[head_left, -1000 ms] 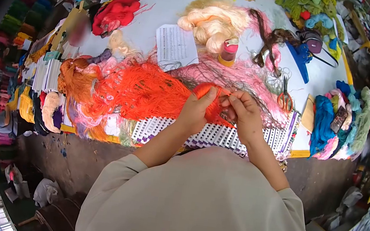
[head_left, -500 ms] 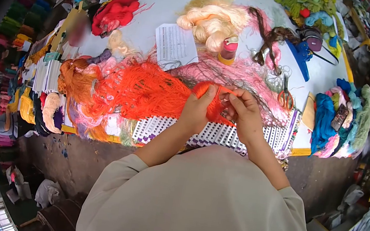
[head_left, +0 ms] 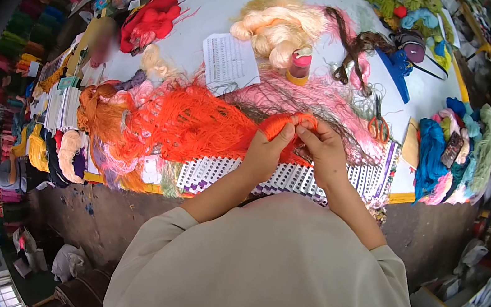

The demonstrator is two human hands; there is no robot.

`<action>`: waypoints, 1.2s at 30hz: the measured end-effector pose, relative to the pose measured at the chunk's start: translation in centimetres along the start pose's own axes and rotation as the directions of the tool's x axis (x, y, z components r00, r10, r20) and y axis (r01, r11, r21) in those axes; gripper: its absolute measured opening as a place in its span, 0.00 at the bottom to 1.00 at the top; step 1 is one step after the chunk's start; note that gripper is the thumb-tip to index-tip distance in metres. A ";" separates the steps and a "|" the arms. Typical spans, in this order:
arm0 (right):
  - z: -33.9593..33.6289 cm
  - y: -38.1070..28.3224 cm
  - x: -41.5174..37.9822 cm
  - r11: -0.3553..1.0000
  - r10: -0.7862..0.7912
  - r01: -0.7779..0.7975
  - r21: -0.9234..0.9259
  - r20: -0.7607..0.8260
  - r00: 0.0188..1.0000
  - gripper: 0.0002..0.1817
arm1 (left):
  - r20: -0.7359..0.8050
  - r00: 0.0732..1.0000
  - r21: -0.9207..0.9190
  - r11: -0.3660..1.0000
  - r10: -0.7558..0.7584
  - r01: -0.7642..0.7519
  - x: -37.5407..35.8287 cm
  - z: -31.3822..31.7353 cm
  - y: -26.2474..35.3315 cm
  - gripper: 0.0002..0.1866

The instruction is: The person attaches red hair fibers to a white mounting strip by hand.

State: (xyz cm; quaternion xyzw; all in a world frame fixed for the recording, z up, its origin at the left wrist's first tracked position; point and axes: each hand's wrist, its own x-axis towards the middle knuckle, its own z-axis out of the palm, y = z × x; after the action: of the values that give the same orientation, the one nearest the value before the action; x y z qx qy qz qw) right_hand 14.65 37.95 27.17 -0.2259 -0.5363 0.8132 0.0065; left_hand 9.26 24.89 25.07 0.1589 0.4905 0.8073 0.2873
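Observation:
A bright orange-red skein of thread (head_left: 200,121) stretches across the near side of the table, its strands loose and tangled toward the left. My left hand (head_left: 266,150) is closed around the bunched right end of this skein, thumb on top. Close beside it, my right hand (head_left: 320,146) pinches the looped tip of the same skein, and the thumbs of both hands nearly meet. Under the hands lie white cards with rows of dark holes (head_left: 217,173). Pink thread mixed with dark strands (head_left: 279,95) spreads just behind the hands.
Orange-handled scissors (head_left: 378,127) lie to the right. Behind the skein are a printed sheet (head_left: 230,60), a thread cone (head_left: 300,66), cream skeins (head_left: 276,23) and red skeins (head_left: 150,26). Blue and green skeins (head_left: 430,154) hang over the table's right edge. Bundled yarn fills shelves at left.
My hands have drawn closer together at the skein's end. My right hand has shifted slightly left, and the strand it held out is now a small loop between both hands.

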 end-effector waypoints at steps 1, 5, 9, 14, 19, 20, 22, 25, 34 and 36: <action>-0.1 0.1 0.1 1.000 0.000 0.000 0.000 0.001 1.000 0.08 | -0.006 1.000 -0.069 0.997 -0.027 0.026 0.0 0.1 0.1 0.23; -0.7 0.5 0.4 0.997 -0.030 0.026 0.079 0.050 0.998 0.06 | -0.035 0.998 -0.145 0.988 -0.053 0.047 0.0 0.2 0.4 0.21; -0.6 0.8 0.4 0.995 -0.042 0.034 0.093 0.081 0.996 0.06 | -0.151 0.980 -0.194 0.976 -0.128 0.097 0.1 0.8 0.3 0.15; -0.6 0.4 0.2 0.958 -0.028 0.011 0.288 0.054 0.998 0.09 | -0.260 0.965 -0.062 0.998 0.013 -0.031 0.0 0.9 1.0 0.10; 0.4 0.1 -0.3 0.981 0.111 -0.130 0.144 0.131 0.985 0.07 | -0.190 0.977 -0.156 0.985 -0.101 0.072 0.6 -0.2 0.4 0.10; 0.3 0.3 -0.5 0.983 0.107 -0.130 0.129 0.169 0.980 0.07 | -0.191 0.981 -0.145 0.989 -0.045 0.017 0.4 -0.3 0.6 0.10; -0.6 0.6 -0.6 0.980 0.082 -0.125 0.154 0.256 0.963 0.07 | -0.216 0.968 -0.277 0.959 -0.124 0.061 0.4 -1.0 1.2 0.10; -3.5 1.6 0.8 0.930 -0.318 0.313 -0.193 0.002 0.948 0.06 | -0.267 0.919 -0.417 0.895 -0.289 0.160 0.4 -3.4 2.1 0.11; -32.3 0.3 -0.7 0.842 -0.324 0.411 0.350 -0.283 0.903 0.05 | -0.662 0.710 -0.527 0.823 -0.241 -0.213 -0.8 -25.9 2.5 0.02; -43.2 -0.7 -3.6 0.898 -0.364 0.439 0.005 -0.552 0.750 0.08 | -0.771 0.619 -0.417 0.855 -0.152 -0.310 -2.5 -30.7 5.1 0.05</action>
State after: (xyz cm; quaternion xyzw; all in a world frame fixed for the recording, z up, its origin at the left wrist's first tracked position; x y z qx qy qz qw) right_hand 33.89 74.90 15.12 -0.3228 -0.4925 0.7302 0.3465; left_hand -6.87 -0.02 15.28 -0.2679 0.3245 0.9063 0.0391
